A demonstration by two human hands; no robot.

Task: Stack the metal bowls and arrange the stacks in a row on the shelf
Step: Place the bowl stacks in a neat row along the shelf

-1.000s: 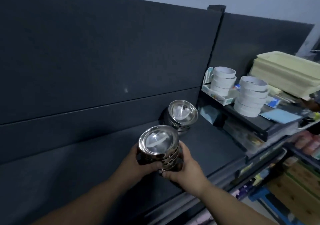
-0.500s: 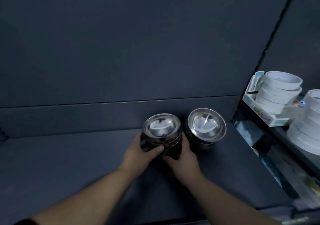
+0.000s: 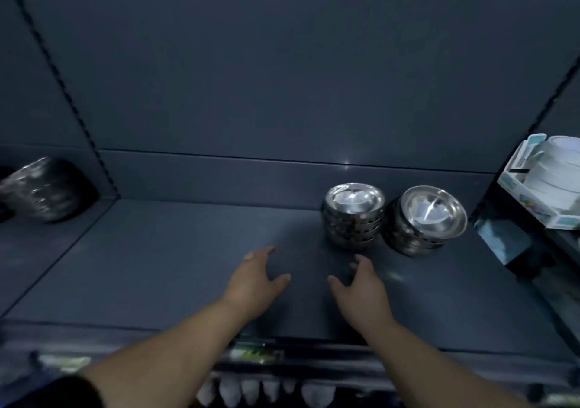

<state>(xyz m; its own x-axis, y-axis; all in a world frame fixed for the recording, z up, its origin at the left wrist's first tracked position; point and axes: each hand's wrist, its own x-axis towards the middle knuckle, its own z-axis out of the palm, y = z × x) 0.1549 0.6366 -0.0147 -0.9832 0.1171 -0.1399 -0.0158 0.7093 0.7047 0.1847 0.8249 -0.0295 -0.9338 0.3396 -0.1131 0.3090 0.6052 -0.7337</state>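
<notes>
Two stacks of shiny metal bowls stand side by side at the back right of the dark grey shelf [image 3: 163, 260]. The left stack [image 3: 354, 216] stands upright; the right stack [image 3: 425, 219] almost touches it and leans a little. My left hand [image 3: 255, 277] hovers over the shelf in front of the stacks, fingers spread and holding nothing. My right hand [image 3: 361, 288] is just short of the left stack, fingers relaxed, also holding nothing. Neither hand touches a bowl.
A dark shiny wrapped bundle [image 3: 47, 189] lies in the neighbouring bay at far left. White tape rolls in a light box [image 3: 546, 188] sit on a higher shelf at right. Below the shelf's front edge hang price labels [image 3: 251, 352] and pale packaged goods [image 3: 251, 392].
Both hands held the left stack and set it down next to the right stack, then let go and drew back toward me. The camera view swung left.
</notes>
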